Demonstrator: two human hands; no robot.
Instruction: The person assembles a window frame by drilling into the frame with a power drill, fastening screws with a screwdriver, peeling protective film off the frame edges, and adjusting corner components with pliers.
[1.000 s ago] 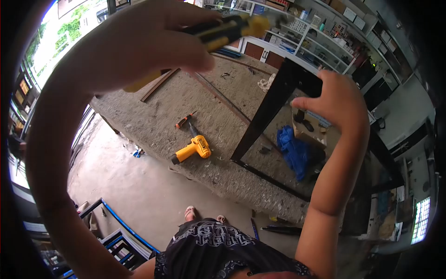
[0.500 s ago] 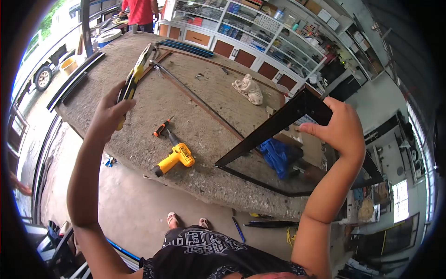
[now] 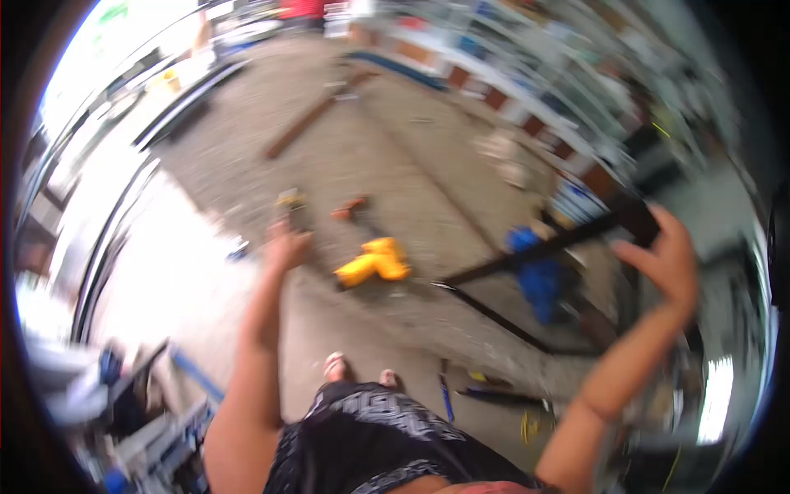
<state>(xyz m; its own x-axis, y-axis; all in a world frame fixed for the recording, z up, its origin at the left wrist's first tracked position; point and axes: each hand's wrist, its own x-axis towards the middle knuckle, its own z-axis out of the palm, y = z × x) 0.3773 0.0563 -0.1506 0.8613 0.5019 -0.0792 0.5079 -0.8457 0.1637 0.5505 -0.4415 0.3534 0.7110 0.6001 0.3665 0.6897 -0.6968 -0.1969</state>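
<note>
Currently, my right hand [image 3: 666, 257] is holding the black frame [image 3: 543, 250] near its upper corner, only partly closed, the thumb standing well apart from the fingers. The frame is leaning at a slant on the right side of the workbench [image 3: 239, 132]; its lower left corner is sitting near the bench's front edge.

My left hand [image 3: 288, 245] is reaching over the front edge, left of the yellow drill [image 3: 375, 262], fingers pointing away from me. A small yellow-and-dark tool [image 3: 291, 198] is showing just beyond the fingertips. Motion blur is hiding the fingers; I cannot tell how far open they are or whether they are gripping it.

The drill is lying on its side, an orange-handled tool [image 3: 349, 207] near its tip. Blue cloth [image 3: 533, 276] is lying bunched behind the frame, partly seen through its opening. Farther back, pale cloth [image 3: 502, 156] is resting on the bench, and a brown bar [image 3: 301, 125] is lying diagonally.
</note>
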